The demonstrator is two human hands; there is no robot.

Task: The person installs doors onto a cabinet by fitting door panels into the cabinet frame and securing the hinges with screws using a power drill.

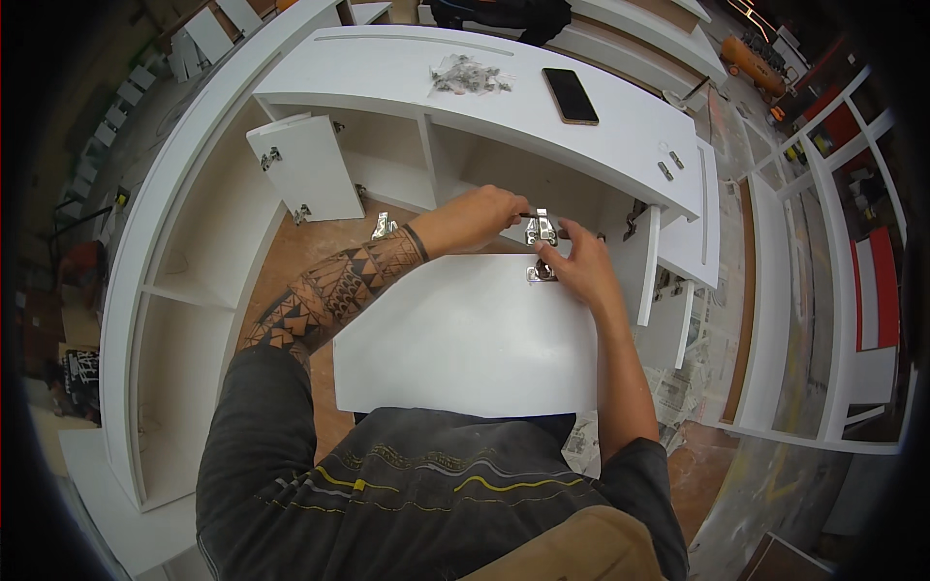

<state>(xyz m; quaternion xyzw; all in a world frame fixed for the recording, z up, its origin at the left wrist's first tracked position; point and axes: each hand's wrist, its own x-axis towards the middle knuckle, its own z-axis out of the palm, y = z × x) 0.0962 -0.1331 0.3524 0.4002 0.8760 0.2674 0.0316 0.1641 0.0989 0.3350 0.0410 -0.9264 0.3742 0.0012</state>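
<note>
Now we hold a white door panel (465, 329) across our lap, just below the white cabinet (484, 107). Our left hand (481, 215) closes around a thin tool at the metal hinge (540, 230) on the panel's far edge; our right hand (581, 263) pinches the hinge, fingers curled.

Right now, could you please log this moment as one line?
left hand: tool at silver metal hinge | right hand: steadying hinge | flat white door panel: on lap

White cabinet top (407, 73) carries a black phone (570, 95), bagged fittings (468, 76), two hinges (669, 165).
</note>
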